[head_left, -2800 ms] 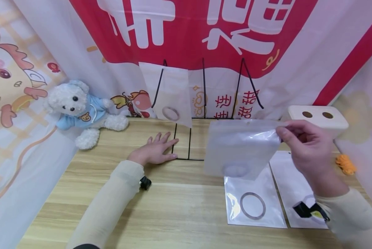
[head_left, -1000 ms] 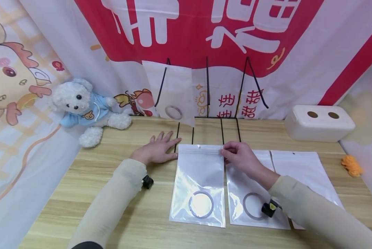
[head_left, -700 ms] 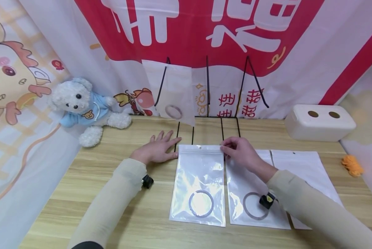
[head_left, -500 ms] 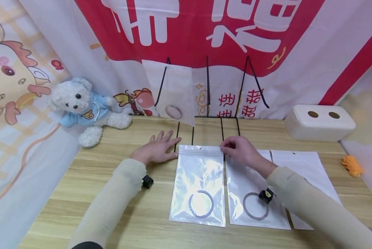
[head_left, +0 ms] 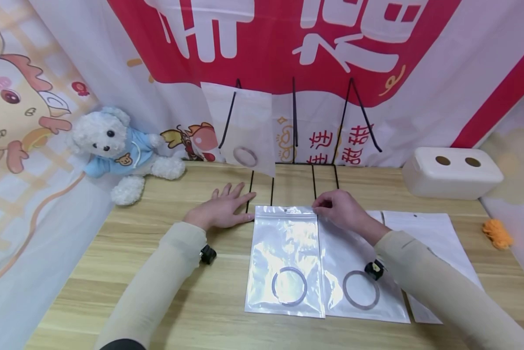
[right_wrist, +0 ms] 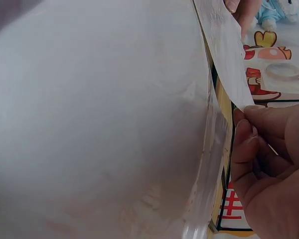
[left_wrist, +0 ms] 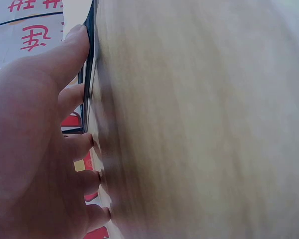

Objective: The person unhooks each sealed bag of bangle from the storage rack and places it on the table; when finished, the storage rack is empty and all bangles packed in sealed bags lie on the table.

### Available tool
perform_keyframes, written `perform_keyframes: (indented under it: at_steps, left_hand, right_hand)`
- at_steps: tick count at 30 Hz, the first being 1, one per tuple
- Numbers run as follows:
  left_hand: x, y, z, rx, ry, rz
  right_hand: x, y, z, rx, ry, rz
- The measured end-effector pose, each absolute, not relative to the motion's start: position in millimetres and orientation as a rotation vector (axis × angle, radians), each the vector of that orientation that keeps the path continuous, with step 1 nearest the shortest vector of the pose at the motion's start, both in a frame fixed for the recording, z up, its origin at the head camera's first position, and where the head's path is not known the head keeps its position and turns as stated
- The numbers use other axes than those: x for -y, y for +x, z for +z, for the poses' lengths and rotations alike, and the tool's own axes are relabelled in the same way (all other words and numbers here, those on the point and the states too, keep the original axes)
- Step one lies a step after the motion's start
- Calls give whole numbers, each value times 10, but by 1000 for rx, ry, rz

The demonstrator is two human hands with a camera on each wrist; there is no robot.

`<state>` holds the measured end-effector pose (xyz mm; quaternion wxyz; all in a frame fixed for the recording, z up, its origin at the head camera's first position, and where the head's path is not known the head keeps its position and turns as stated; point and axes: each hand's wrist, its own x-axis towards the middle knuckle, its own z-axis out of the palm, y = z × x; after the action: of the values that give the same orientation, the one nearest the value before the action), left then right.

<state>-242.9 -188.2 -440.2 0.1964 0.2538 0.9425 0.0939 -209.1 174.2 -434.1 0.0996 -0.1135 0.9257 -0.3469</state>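
My right hand [head_left: 341, 209] pinches the top right corner of a clear-and-white zip bag [head_left: 283, 243] lying on the table; the right wrist view shows thumb and finger on the edge [right_wrist: 239, 97] of its top strip. A ring shaped like a bangle [head_left: 305, 287] shows through its lower half. Spread out on the wood, my left hand [head_left: 218, 209] has thumb and forefinger at the base of a black wire rack [head_left: 294, 121]. The left wrist view shows the thumb [left_wrist: 72, 55] along a black wire. Another bag [head_left: 240, 116] with a ring hangs on the rack's left hook.
Two more zip bags lie to the right: the nearer one [head_left: 345, 253] holds a ring, while my sleeve partly covers the farther one [head_left: 428, 233]. A white box with two holes [head_left: 452, 177], an orange bundle [head_left: 497, 233] and a white plush bear [head_left: 108, 136] stand around the edges.
My right hand has brought the bag down from the right and laid it left of the other two. Since then the bag has slid slightly right toward its neighbour. My left hand has stayed put.
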Motion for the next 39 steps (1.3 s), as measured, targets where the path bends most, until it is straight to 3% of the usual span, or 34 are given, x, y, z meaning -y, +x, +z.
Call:
perform_keyframes:
  at_steps: [10,23,39]
  left_hand:
    - [1882,-2423,-4408,-2626,716,292]
    - [1877,-2433,-4425,-2638,716,271]
    - [1883,-2433,-4401,-2631,717,285]
  right_hand:
    - [-1712,-2094,-4375,-2756,-179,-1025]
    - [-1765,-2130,-4345,-2726,-220,-1012]
    - [-2253,-2305,-4205,-2851,-323,-894]
